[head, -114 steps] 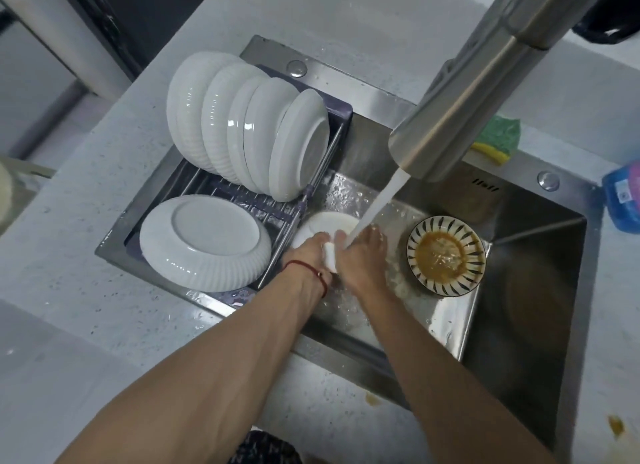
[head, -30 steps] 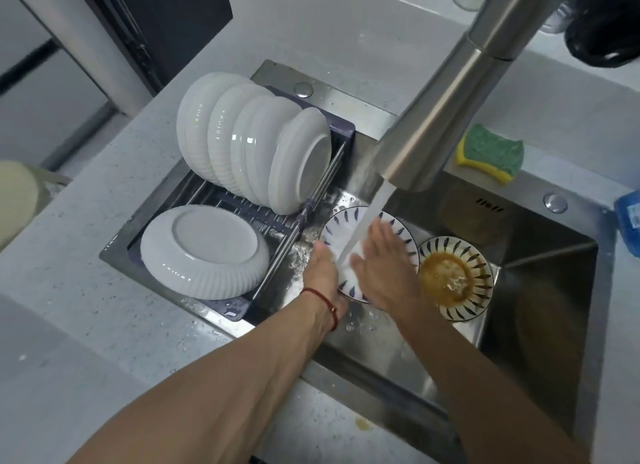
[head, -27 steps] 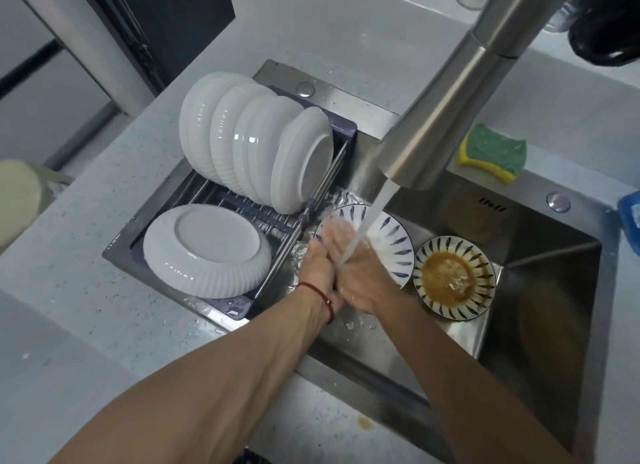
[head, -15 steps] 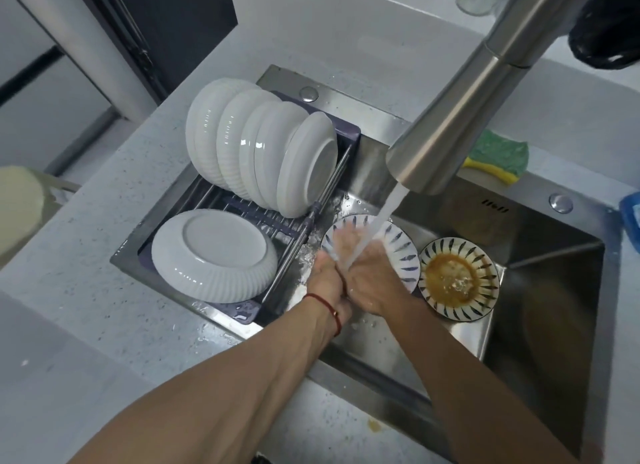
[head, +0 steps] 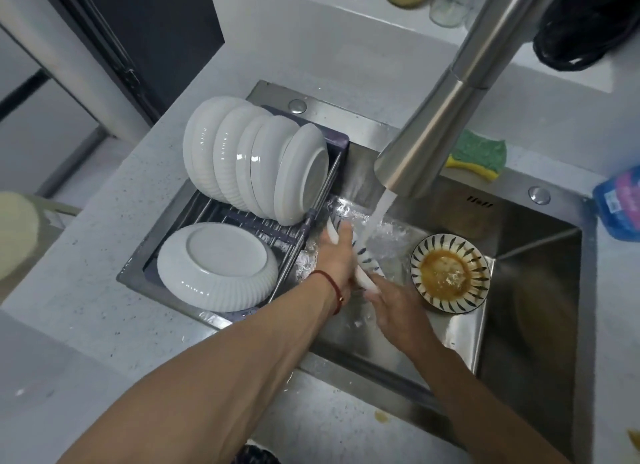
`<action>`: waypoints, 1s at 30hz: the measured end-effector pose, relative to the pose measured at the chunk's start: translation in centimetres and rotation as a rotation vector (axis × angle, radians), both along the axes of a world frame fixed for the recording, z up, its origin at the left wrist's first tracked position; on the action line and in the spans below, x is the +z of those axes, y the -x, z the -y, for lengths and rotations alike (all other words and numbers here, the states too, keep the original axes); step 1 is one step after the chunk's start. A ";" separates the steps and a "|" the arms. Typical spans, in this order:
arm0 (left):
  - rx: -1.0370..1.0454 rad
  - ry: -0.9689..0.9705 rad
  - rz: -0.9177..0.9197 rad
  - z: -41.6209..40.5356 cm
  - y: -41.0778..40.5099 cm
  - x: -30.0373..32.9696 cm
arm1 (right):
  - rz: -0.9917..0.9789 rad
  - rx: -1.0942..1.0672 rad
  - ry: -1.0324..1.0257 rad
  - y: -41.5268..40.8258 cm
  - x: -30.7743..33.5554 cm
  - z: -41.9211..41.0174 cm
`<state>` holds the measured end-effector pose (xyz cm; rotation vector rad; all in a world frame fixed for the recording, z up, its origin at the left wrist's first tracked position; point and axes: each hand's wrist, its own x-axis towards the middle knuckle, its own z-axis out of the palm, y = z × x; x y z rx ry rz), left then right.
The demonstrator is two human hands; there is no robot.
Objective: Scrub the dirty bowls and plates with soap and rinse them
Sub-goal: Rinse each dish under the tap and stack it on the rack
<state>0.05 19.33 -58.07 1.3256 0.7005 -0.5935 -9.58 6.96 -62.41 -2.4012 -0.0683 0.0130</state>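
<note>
Nearest to us, our left hand point(head: 337, 256) held the blue-patterned plate point(head: 363, 261) on edge, fingers curled over its rim, while our right hand point(head: 391, 302) gripped its lower rim from the other side. Half a second before, that plate had lain nearly flat under both hands with its face showing; now it stood turned up, so that we saw mostly its white edge and a strip of blue marks. The water stream point(head: 379, 214) from the faucet point(head: 436, 124) fell on the plate just beyond our left grip and splashed over the sink point(head: 540, 280) floor.

Right of our right grip sat the dirty bowl point(head: 450, 278), holding brown liquid, where it had been earlier. Left of our left grip, the drying rack point(head: 242, 221) carried a white plate point(head: 218, 266) lying face down and, beyond it, a row of white dishes point(head: 256, 159) on edge, unchanged. Farther off, past the faucet, a green and yellow sponge point(head: 479, 154) lay on the sink's rim, and a blue bottle point(head: 620, 204) stood at the far right on the worktop point(head: 86, 308).
</note>
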 end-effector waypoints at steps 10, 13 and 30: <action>-0.525 -0.594 0.064 -1.3 1.0 -0.4 | -0.529 -0.573 -1.201 -1.5 4.8 -0.4; -0.210 -0.392 -0.133 -1.9 0.9 0.3 | -0.592 -0.657 -1.386 -1.3 3.9 1.5; -0.133 -0.475 0.150 -4.3 1.8 9.5 | -0.835 -0.805 -1.147 -4.6 4.7 -4.1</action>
